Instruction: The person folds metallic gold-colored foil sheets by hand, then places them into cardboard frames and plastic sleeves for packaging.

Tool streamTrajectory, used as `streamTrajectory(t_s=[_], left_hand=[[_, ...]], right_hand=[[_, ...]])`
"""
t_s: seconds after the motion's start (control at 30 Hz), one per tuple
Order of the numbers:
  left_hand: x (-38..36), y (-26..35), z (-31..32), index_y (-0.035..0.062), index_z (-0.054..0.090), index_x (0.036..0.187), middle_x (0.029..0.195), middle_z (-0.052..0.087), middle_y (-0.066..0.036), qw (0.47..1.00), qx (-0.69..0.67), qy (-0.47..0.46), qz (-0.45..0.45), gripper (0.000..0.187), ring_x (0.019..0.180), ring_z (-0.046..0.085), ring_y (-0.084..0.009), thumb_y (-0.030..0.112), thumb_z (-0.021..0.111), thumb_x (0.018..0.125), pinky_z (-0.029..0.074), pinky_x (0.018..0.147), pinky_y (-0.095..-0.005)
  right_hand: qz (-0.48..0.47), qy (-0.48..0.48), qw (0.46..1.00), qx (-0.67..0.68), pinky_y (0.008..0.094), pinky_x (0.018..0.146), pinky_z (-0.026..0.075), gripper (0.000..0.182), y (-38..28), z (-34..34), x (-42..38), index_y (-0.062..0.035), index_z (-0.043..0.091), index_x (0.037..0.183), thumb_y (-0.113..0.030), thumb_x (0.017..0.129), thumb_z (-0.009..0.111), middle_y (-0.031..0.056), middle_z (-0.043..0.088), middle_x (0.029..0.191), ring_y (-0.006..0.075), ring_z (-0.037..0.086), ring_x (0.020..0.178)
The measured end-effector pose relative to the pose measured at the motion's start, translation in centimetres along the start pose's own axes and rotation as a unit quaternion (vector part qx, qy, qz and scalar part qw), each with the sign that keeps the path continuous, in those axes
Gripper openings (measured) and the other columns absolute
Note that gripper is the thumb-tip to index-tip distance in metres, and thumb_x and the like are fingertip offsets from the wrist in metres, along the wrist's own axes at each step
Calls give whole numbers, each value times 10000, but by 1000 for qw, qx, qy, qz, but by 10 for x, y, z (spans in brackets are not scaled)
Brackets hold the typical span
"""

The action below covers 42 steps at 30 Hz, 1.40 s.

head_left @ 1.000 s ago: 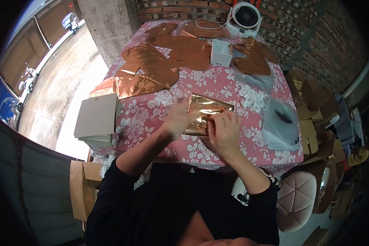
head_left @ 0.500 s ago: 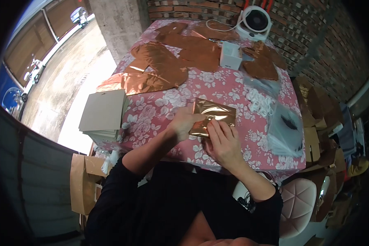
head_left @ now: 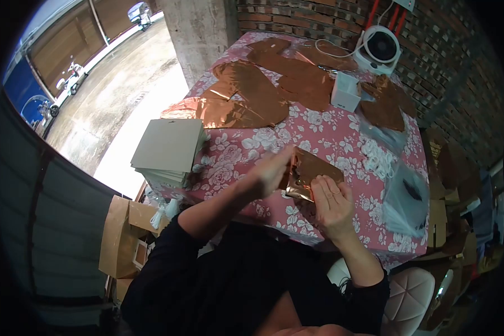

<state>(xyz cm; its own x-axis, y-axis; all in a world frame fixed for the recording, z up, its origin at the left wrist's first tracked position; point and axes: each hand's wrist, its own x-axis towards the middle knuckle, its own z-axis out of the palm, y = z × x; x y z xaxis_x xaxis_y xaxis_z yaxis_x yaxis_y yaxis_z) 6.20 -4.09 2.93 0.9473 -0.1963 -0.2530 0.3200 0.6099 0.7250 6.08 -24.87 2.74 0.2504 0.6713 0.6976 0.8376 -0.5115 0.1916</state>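
A flat packet of shiny copper-coloured foil (head_left: 317, 165) is tilted over the front of the flowered table. My right hand (head_left: 334, 206) holds its lower right part, fingers stretched across the top face; the thumb is hidden, apparently beneath. Along the packet's left edge is my left hand (head_left: 270, 173), edge-on and blurred, with fingers straight and nothing visible in them. Whether it touches the foil is hard to tell. What lies inside the foil, if anything, cannot be seen.
A stack of grey boards (head_left: 168, 144) stands at the table's left. Cut copper foil sheets (head_left: 246, 101) spread across the back, near a white box (head_left: 346, 92) and a fan (head_left: 378, 49). White string (head_left: 378, 159) and clear plastic bags (head_left: 403, 204) lie on the right.
The view has swung, shifting the table rightward. My left hand has let go of the packet's top and now lies flat by its left edge. My right fingers lie flatter on the foil.
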Motion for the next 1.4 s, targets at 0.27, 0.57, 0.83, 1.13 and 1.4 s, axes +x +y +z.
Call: streamTrajectory(t_s=[0.27,0.57,0.83,1.13,1.4], left_hand=[[-39,62,-100,8,615,1072,916,687,-138,846,381,89,362,223,833,677,-278,169,525,947,544,729,-415],[-90,198,-221,31,711,965,915,688,-178,406,814,380,169,225,895,645,-343,78,622,764,507,819,-401],[-81,208,-227,89,724,987,882,689,-159,462,840,268,94,225,824,657,-326,99,602,797,514,765,-394],[-86,204,-220,91,717,930,823,683,-151,529,805,241,117,163,749,645,-338,141,598,830,507,701,-392],[-82,197,-223,77,690,889,791,667,-154,392,871,247,165,141,753,640,-340,152,582,837,509,753,-427]], right_hand=[[152,30,981,120,349,771,485,182,14,-40,-10,5,655,1005,16,851,559,116,694,943,225,668,854],[586,132,558,572,262,709,540,128,72,-63,-100,1,661,957,-99,882,634,78,694,861,142,661,730],[570,165,524,611,280,770,533,197,72,-58,-134,19,652,1025,-72,850,663,92,700,953,155,667,818],[570,185,494,630,296,742,551,193,68,-47,-147,13,650,1037,-98,879,641,107,703,974,168,678,811],[558,187,487,646,324,764,564,230,70,-47,-154,60,636,1048,-75,863,651,145,696,990,200,685,823]])
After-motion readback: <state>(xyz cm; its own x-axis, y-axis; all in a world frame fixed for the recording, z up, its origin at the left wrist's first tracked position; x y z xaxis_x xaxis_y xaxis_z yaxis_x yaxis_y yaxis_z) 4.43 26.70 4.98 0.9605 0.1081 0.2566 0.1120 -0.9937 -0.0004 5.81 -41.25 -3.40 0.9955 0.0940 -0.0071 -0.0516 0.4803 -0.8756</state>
